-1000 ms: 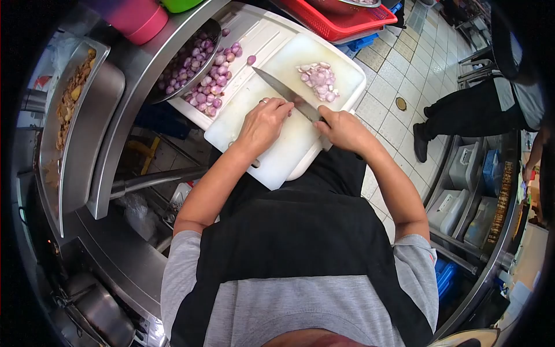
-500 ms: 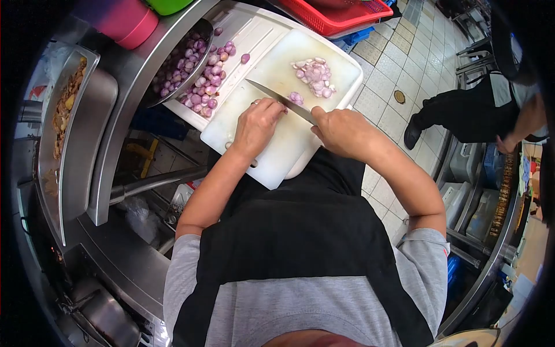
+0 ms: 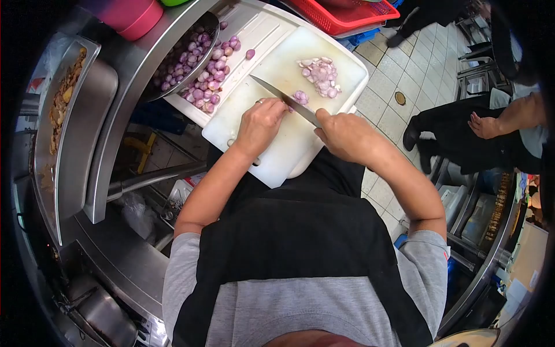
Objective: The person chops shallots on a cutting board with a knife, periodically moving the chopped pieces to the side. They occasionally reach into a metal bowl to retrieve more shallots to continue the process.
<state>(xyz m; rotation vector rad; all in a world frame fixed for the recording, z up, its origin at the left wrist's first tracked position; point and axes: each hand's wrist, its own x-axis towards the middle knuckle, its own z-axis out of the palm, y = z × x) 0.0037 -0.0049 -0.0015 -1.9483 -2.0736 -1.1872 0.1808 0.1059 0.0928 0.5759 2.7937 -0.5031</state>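
Note:
A white cutting board (image 3: 274, 153) lies in front of me, a kitchen knife (image 3: 278, 95) slanting over it. My right hand (image 3: 350, 137) is closed round the knife handle. Beside the blade, my left hand (image 3: 261, 126) has its fingertips bunched on a shallot (image 3: 290, 109), mostly hidden by fingers and blade. Just past the blade sits a small cluster of shallot slices (image 3: 300, 97). A larger heap of cut shallots (image 3: 321, 76) is farther up the board. Whole peeled shallots (image 3: 215, 72) are piled left of the board, by a metal bowl (image 3: 213, 49) holding more.
The board rests on a white ribbed surface (image 3: 263, 26). A red plastic basket (image 3: 332, 22) stands beyond it. At left, a steel counter edge (image 3: 130, 98) and a metal tray (image 3: 51, 168) with brown food. On the right, a person in a black apron (image 3: 457, 136) stands on the tiled floor (image 3: 373, 110).
My hands and the knife keep nearly the same pose on the board. The person at right has shifted, with a hand now raised. Another person's dark-clad leg has appeared at the top right.

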